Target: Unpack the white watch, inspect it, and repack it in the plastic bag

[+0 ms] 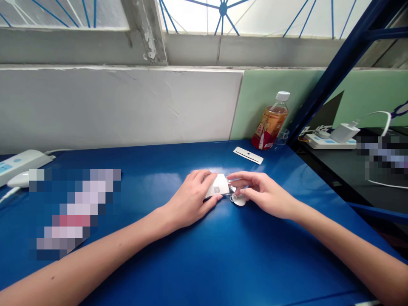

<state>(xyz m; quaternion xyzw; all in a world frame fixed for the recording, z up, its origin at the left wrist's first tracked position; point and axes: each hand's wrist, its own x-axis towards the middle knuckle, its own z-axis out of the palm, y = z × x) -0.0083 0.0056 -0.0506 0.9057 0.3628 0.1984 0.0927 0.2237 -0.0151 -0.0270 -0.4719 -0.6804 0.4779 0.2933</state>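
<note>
Head view: the left hand (193,197) grips a white packet (220,185) with a printed square code, thumb along the near edge and fingers over the far side, at the middle of the blue table (204,259). The right hand (267,193) reaches in at the packet's right end with bent fingers; whether they pinch anything, I cannot tell. A round white piece (239,200) lies just below those fingers, beside some clear, shiny plastic too small to make out. Beyond the right hand, a flat white strip (248,155) with a dark line rests on the table, near an upright capped bottle (270,125) of amber drink.
</note>
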